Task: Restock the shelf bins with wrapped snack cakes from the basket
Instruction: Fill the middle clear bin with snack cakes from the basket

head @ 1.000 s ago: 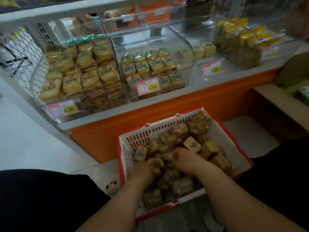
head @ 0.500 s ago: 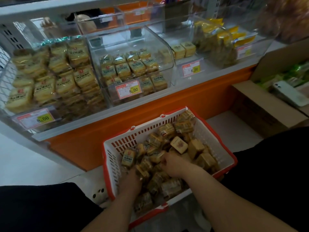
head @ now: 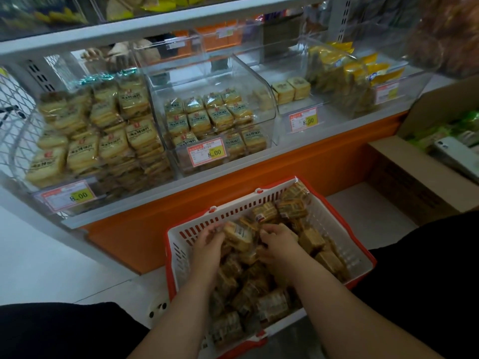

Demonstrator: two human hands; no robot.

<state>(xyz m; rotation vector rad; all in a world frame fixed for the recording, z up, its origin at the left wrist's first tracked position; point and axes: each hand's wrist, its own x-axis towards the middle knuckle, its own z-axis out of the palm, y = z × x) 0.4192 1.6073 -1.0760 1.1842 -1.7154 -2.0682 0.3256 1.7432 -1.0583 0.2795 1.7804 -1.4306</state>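
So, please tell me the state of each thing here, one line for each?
Basket: on the floor, full of wrapped cakes.
Left hand: holds a cake.
Right hand: fingers curled on cakes.
Left bin: nearly full.
Middle bin: half full.
Right bin: almost empty, two cakes.

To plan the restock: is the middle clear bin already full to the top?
No, the middle bin holds cakes only in its lower part; the space above them is bare.
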